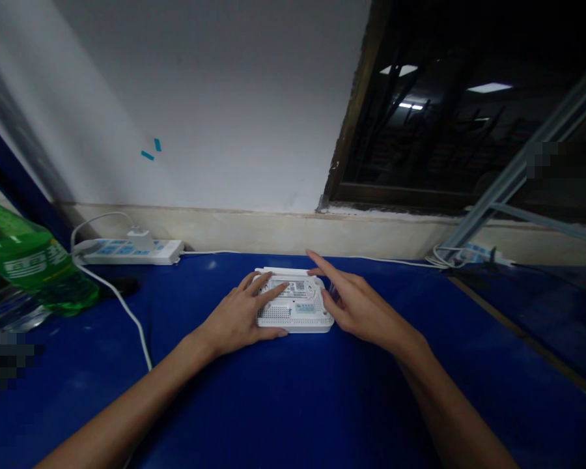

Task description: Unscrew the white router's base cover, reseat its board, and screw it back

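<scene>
A white plastic device [305, 320] with vent holes and printed labels lies flat on the blue table [283, 397]. My left hand [244, 309] rests over its left side, fingers spread across the top and the thumb along the near edge. At the device's right side is my right hand [349, 299], its index finger stretched out and its thumb near the right edge. The fingers of my right hand are apart, and nothing shows between them.
Green bottles [27, 260] stand at the far left. Behind them a white power strip [166, 253] holds a plug, with its cable [127, 309] running forward. Another power strip [488, 254] sits at the back right by a metal frame [508, 179].
</scene>
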